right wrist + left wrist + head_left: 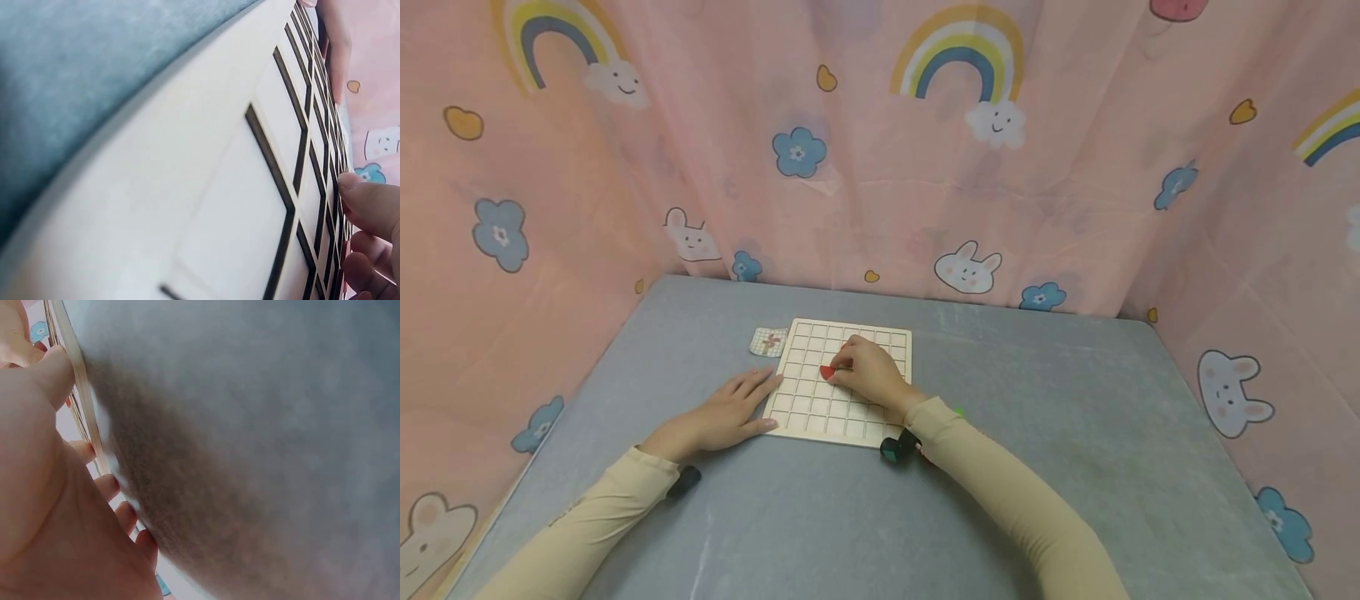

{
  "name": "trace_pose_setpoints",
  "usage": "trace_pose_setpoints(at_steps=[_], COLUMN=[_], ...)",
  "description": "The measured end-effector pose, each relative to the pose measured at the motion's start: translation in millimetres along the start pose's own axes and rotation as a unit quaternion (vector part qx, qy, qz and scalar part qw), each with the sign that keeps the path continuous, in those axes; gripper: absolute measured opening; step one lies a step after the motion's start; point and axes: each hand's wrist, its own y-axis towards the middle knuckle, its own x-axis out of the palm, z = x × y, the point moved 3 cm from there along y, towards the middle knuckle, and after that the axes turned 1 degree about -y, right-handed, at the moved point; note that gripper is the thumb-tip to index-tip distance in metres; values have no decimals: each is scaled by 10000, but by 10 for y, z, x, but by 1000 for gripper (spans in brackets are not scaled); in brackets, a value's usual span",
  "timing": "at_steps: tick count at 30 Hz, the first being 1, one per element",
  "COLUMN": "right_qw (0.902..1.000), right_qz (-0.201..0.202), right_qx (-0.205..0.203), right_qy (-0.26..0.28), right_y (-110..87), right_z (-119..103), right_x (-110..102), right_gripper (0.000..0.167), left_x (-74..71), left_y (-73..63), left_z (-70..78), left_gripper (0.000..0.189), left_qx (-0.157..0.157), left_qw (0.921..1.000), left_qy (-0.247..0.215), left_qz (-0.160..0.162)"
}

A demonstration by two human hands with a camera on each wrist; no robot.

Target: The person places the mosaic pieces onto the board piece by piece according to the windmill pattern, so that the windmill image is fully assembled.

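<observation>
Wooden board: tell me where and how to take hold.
Probably pinch the plain left rim, coming from the left: the wooden board lies flat, its edge stands above the table, and the left hand touches it there. The right hand reaches over the right edge, so that side seems worse.

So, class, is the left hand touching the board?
Touching: the left wrist view shows the left hand with its thumb against the board.

Pink curtain (880,167) with rainbows (958,35) hangs behind; grey tabletop (820,517) lies before it.
</observation>
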Motion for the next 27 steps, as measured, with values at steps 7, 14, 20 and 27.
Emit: trace_pose_setpoints(at_steps=[7, 14, 20, 27], right_qw=[10000, 10000, 10000, 10000], right_qz=[51, 63, 54, 61], right_qx=[-9, -45, 12, 25], right_qy=[-12, -45, -39, 6], right_y=[-13, -9, -8, -13], right_z=[-13, -7, -12, -13], right_x=[-13, 0, -3, -4], right_gripper=[17, 18, 20, 19], left_x=[-10, -12, -25, -27], left_y=[-1, -15, -20, -17], left_z=[8, 17, 35, 31], left_gripper=[74, 73, 73, 73], left_qx=[-8, -18, -65, -53], left_qw=[9999, 10000, 10000, 10000], left_qy=[-120, -5, 69, 71], left_qz=[28, 34, 19, 27])
